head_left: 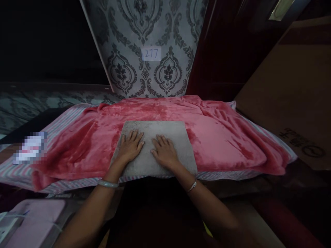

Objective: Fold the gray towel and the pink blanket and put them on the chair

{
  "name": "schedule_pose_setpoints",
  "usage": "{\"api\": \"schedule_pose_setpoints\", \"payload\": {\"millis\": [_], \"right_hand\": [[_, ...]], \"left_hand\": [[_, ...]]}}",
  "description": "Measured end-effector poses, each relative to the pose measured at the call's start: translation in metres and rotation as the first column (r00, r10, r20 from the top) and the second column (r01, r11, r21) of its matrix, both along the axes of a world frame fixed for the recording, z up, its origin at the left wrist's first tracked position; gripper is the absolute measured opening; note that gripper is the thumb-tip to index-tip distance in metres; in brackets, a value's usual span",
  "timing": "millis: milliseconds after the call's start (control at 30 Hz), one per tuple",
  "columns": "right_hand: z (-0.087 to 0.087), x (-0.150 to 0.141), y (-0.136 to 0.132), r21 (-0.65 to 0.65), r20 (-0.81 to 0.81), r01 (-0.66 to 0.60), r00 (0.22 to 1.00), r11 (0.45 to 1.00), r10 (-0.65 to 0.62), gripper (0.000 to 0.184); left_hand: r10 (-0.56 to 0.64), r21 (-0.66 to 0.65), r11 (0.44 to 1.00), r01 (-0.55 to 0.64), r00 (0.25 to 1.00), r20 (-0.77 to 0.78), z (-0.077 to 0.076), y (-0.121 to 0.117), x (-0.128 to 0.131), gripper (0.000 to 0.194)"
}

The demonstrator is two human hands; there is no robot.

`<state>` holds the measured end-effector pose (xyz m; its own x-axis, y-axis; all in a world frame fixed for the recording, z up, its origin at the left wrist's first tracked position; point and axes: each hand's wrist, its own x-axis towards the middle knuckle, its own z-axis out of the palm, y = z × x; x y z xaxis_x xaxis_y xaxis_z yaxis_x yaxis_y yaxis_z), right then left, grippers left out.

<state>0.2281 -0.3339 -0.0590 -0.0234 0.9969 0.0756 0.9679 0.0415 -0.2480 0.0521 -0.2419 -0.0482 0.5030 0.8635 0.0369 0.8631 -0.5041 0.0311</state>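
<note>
A grey, roughly square cloth point(147, 162) lies flat near the front edge of a table, on top of a red plush blanket point(219, 137). On the cloth's left half rests my left hand point(130, 146), palm down with the fingers spread. My right hand point(164, 151) lies the same way on its right half, fingers also apart. Neither hand grips anything. Beneath the red blanket a striped cloth point(62, 127) shows along the edges. A pale bangle circles my left wrist, and a thin bracelet is on my right.
Patterned wallpaper with a paper label point(151, 53) reading 277 rises behind the table. At the upper left is a large dark screen point(49, 44). A big cardboard box point(292, 96) stands on the right. A pink object point(41, 220) and a power strip point(7, 225) sit at the lower left.
</note>
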Motion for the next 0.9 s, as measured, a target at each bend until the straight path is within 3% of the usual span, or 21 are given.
{"api": "schedule_pose_setpoints", "payload": {"millis": [267, 400, 500, 600, 700, 800, 900], "right_hand": [[-0.031, 0.064, -0.05, 0.05, 0.053, 0.324, 0.944, 0.945, -0.326, 0.063], [-0.044, 0.086, -0.069, 0.109, 0.007, 0.341, 0.939, 0.934, -0.344, 0.059], [-0.039, 0.09, -0.073, 0.097, 0.001, 0.343, 0.939, 0.934, -0.345, 0.058], [-0.024, 0.073, -0.066, 0.121, 0.004, 0.341, 0.939, 0.932, -0.344, 0.057], [-0.013, 0.038, -0.053, 0.165, 0.009, 0.192, 0.98, 0.967, -0.196, 0.057], [-0.015, 0.002, -0.04, 0.167, 0.028, 0.002, 1.0, 0.986, -0.007, 0.056], [-0.025, -0.014, -0.035, 0.195, 0.057, -0.053, 0.997, 0.979, 0.043, 0.056]], "left_hand": [[-0.008, 0.008, 1.0, 0.008, 0.999, 0.033, -0.001, 0.002, -0.001, 0.058], [-0.018, -0.008, 1.0, 0.018, 0.997, 0.071, -0.001, 0.002, -0.001, 0.058], [-0.021, -0.018, 1.0, 0.022, 0.995, 0.096, 0.004, 0.0, -0.003, 0.057], [-0.043, -0.003, 0.999, 0.043, 0.992, 0.122, 0.011, -0.012, -0.005, 0.054], [-0.128, 0.061, 0.991, 0.12, 0.981, 0.149, 0.011, -0.034, -0.005, 0.051], [-0.191, 0.105, 0.979, 0.177, 0.971, 0.146, -0.004, -0.054, -0.005, 0.052], [-0.194, 0.14, 0.975, 0.174, 0.97, 0.147, -0.022, -0.063, -0.006, 0.054]]}}
